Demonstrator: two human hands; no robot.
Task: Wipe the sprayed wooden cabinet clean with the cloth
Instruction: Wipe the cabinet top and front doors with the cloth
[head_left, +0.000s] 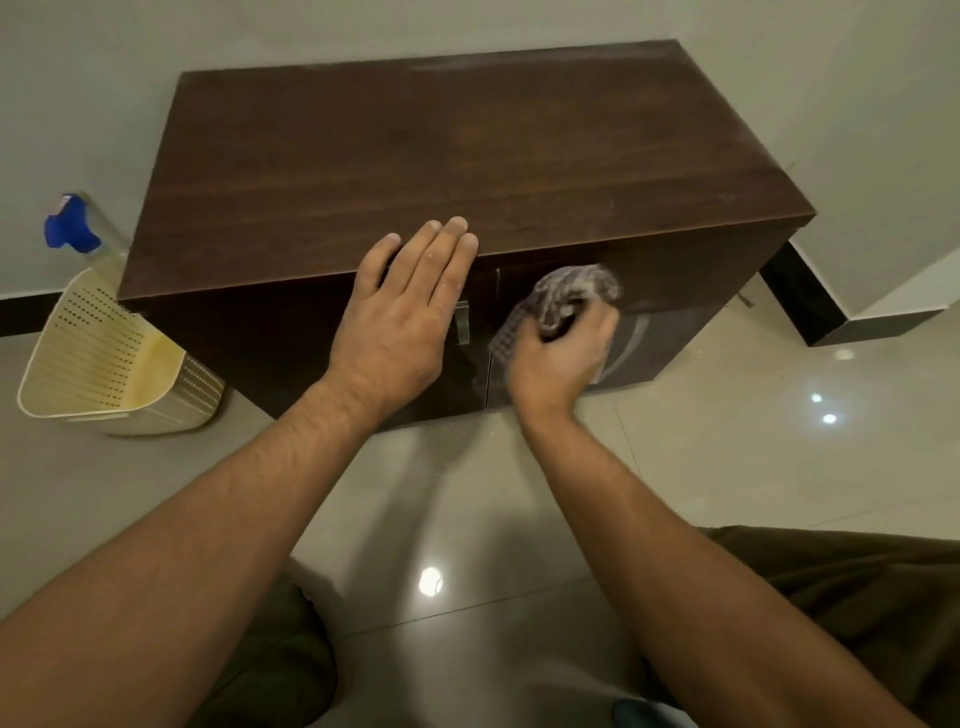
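Observation:
A low dark wooden cabinet (415, 156) stands against the wall, with two front doors. My left hand (405, 306) rests flat on the top's front edge, fingers straight, covering part of the left door's metal handle (462, 325). My right hand (563, 348) grips a bunched grey checked cloth (566, 296) and presses it against the upper part of the right door. A curved wet streak (631, 338) shows on that door to the right of my hand. Pale dusty marks lie along the top's far edge (467, 62).
A cream perforated plastic basket (104, 364) leans on the floor left of the cabinet. Behind it stands a spray bottle with a blue trigger head (70, 226). Glossy tiled floor (727, 441) spreads in front. A black skirting step (810, 306) juts out at the right. My knees frame the bottom.

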